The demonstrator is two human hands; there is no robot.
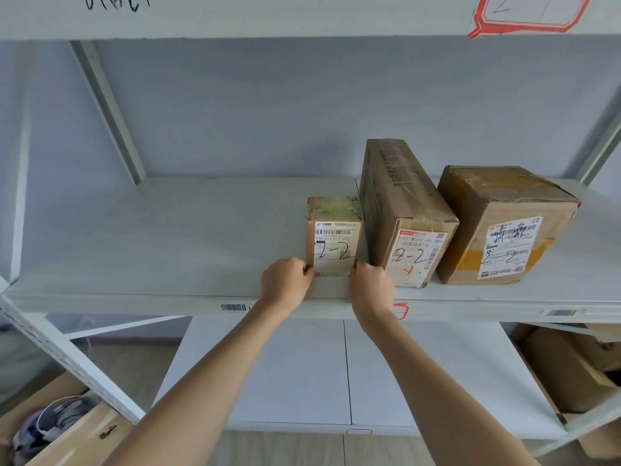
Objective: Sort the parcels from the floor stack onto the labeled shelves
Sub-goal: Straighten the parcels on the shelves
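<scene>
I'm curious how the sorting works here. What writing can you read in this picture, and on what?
"2-2", handwritten: small parcel held by left hand and right hand.
"2-2", red mark below: tall parcel.
"2-2", plus two large handwritten characters: right parcel.
Fine label print, shelf barcode: too small.
Red-bordered tag, upper-shelf scrawl: unclear.

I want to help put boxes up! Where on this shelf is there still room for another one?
Plenty: the shelf is bare from the slanted brace to the small parcel that the left hand and right hand grip. Right of it is crowded: the tall parcel and wide parcel sit close.
</scene>
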